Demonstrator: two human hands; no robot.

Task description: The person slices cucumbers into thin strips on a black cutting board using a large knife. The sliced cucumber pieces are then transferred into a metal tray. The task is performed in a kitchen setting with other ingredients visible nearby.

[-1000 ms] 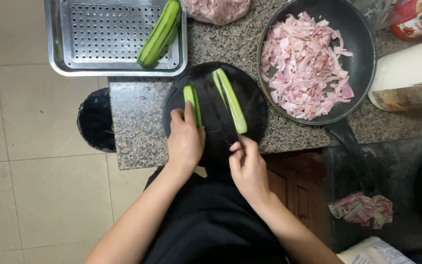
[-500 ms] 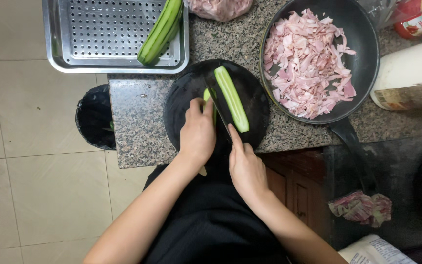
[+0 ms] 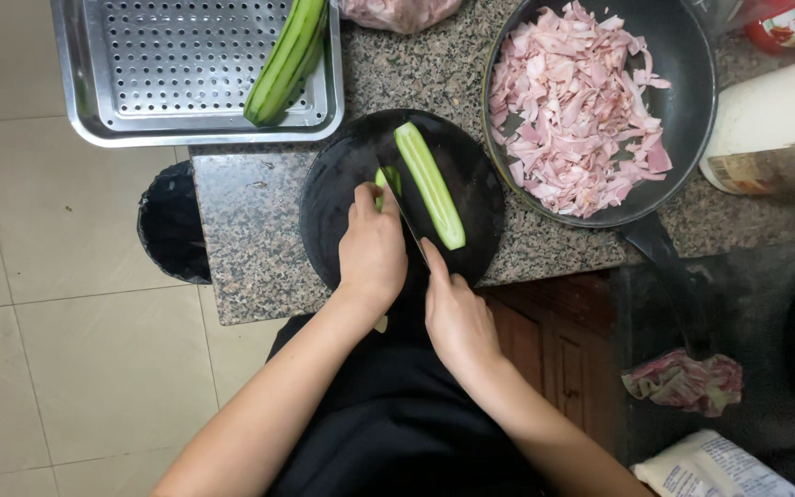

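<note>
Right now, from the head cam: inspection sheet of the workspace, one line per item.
Surface: speckled granite counter holding a round black cutting board.
Job's things: long cucumber strip lying free on the board; shorter cucumber piece under the left hand; knife between the two.
Clutter: black pan of sliced pink meat; perforated metal tray with cucumber halves; white container.
Hands: left hand presses the shorter piece; right hand grips the knife.
Cables: nothing seen.
Surroundings: tiled floor; black bin beside the counter; crumpled bag lower right.
</note>
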